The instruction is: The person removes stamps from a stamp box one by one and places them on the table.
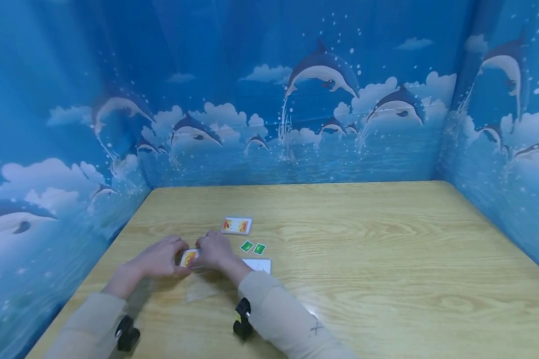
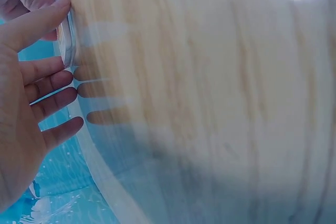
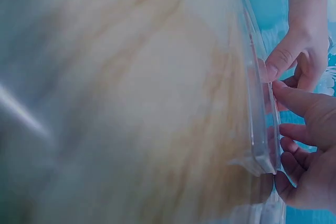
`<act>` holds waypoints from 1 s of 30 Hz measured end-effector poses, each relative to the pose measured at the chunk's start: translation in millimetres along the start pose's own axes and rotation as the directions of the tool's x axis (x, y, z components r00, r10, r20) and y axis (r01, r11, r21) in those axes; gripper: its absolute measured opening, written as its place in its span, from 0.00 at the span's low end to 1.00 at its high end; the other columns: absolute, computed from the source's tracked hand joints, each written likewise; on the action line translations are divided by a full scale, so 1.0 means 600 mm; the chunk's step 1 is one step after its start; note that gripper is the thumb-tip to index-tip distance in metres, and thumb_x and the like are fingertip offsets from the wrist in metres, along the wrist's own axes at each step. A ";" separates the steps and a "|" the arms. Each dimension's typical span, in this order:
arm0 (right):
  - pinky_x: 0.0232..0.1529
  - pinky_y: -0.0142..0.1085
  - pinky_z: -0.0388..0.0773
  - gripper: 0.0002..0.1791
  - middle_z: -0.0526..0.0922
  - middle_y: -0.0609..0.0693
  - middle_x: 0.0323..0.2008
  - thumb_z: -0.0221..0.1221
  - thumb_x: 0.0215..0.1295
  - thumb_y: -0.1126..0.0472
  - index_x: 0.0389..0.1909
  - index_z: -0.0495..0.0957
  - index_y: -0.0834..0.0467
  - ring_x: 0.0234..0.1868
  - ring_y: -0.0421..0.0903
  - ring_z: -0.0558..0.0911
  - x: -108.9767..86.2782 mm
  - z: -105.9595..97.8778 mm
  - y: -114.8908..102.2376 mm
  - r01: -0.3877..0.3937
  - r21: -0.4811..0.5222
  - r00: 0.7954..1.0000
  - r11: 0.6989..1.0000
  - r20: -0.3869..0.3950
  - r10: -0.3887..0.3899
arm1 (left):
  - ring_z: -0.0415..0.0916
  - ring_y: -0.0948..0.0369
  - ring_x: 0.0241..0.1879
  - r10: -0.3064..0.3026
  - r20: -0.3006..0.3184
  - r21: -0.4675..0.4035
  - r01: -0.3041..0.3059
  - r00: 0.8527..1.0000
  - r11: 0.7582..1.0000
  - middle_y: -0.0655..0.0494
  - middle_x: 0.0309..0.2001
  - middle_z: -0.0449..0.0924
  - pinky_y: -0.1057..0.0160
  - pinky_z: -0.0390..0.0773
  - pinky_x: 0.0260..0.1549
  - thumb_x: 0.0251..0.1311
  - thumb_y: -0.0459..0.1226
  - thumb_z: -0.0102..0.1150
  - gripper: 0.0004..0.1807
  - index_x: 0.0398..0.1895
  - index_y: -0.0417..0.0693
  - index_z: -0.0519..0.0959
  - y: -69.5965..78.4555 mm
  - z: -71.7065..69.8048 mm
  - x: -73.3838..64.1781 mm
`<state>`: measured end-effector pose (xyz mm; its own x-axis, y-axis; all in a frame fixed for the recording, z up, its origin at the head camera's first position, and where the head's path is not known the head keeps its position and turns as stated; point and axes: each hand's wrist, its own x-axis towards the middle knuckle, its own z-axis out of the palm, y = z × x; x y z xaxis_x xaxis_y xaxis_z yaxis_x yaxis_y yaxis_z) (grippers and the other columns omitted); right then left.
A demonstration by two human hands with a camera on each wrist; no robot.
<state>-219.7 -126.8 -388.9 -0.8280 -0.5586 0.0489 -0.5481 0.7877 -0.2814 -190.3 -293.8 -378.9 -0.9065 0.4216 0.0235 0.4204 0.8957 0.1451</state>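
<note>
Between my hands is a small stack of cards (image 1: pixel 189 258), its top showing an orange picture on white. My left hand (image 1: pixel 163 257) pinches its left end between thumb and index finger, the other fingers fairly straight beside it. At the other end my right hand (image 1: pixel 214 251) grips it with thumb and fingertips, covering much of it. Just in front, on the table, lies a clear plastic box (image 1: pixel 202 290). It also shows in the right wrist view as a transparent wall (image 3: pixel 257 124) close before the fingers.
Behind the hands lies another card stack (image 1: pixel 236 225) with orange pictures. Two small green cards, a left one (image 1: pixel 246 246) and a right one (image 1: pixel 260 249), lie nearer. A white flat piece (image 1: pixel 259 265) shows beside the right wrist. Dolphin-print curtains (image 1: pixel 233 124) enclose the wooden table (image 1: pixel 386 264).
</note>
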 end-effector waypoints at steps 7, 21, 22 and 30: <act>0.41 0.29 0.66 0.30 0.76 0.42 0.38 0.67 0.44 0.37 0.47 0.79 0.50 0.41 0.38 0.70 0.003 0.000 -0.002 -0.020 0.011 1.000 1.000 0.013 0.020 | 0.73 0.52 0.42 0.015 -0.012 0.005 -0.015 1.000 1.000 0.50 0.40 0.75 0.50 0.73 0.44 0.41 0.53 0.68 0.31 0.43 0.39 0.76 -0.002 0.001 0.000; 0.40 0.30 0.67 0.21 0.75 0.41 0.32 0.65 0.48 0.40 0.39 0.81 0.49 0.38 0.39 0.70 0.005 0.002 -0.007 -0.054 0.003 0.998 0.999 0.009 0.054 | 0.71 0.47 0.48 -0.041 0.026 0.003 0.041 0.999 0.999 0.45 0.45 0.74 0.47 0.70 0.49 0.44 0.54 0.67 0.35 0.48 0.36 0.75 0.007 -0.002 -0.002; 0.39 0.30 0.67 0.21 0.75 0.41 0.32 0.65 0.48 0.40 0.38 0.81 0.49 0.37 0.39 0.70 0.005 0.003 -0.007 -0.057 0.001 0.998 0.998 0.005 0.057 | 0.71 0.47 0.48 -0.044 0.033 0.000 0.044 0.998 0.999 0.44 0.46 0.74 0.47 0.70 0.49 0.44 0.54 0.67 0.35 0.48 0.36 0.74 0.008 -0.002 -0.002; 0.39 0.30 0.67 0.17 0.76 0.40 0.32 0.64 0.51 0.42 0.39 0.81 0.46 0.38 0.38 0.71 0.007 0.006 -0.009 -0.063 0.014 0.998 0.998 -0.027 0.064 | 0.72 0.48 0.46 -0.041 0.033 0.005 0.041 0.999 0.999 0.45 0.45 0.74 0.47 0.71 0.48 0.44 0.54 0.67 0.35 0.48 0.35 0.75 0.009 -0.005 -0.003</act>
<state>-219.6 -134.4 -390.7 -0.8641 -0.5001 0.0568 -0.4928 0.8177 -0.2974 -186.7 -290.4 -375.3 -0.9213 0.3887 -0.0150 0.3829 0.9130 0.1409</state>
